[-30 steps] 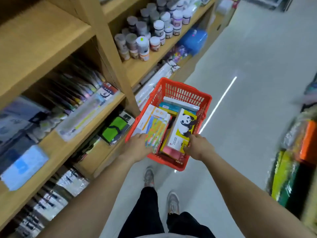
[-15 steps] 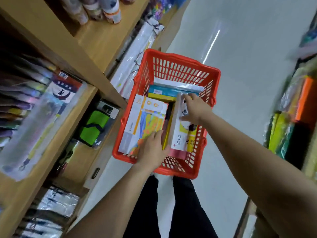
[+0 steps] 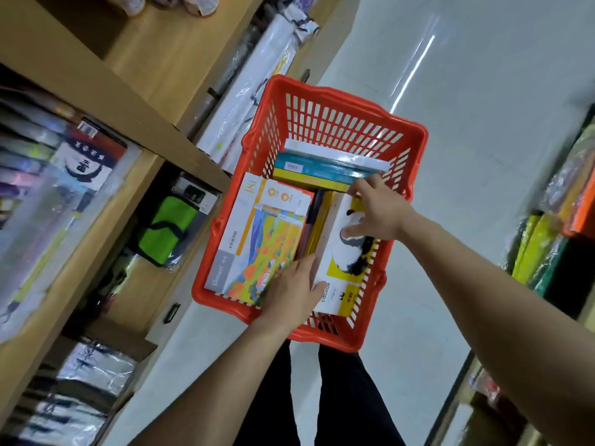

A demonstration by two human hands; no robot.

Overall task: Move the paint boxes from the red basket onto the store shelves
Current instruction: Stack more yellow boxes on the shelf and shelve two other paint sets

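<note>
A red basket stands on the floor in front of my legs, holding several paint boxes. The yellow-and-white panda box stands tilted on its edge at the basket's right side. My right hand grips its far top end. My left hand holds its near end, thumb on the white side. A white box with a colourful painting lies flat on the left. Teal, yellow and white boxes lie stacked across the far end.
Wooden store shelves rise on the left with jars, packed brushes, a green pouch and wrapped paper rolls. A second shelf with coloured packs lines the right. Pale floor runs between them.
The view has dropped closer to the basket. My left hand slid from the painted box to the panda box's near end. My right hand moved to its far end, and the box tilted up.
</note>
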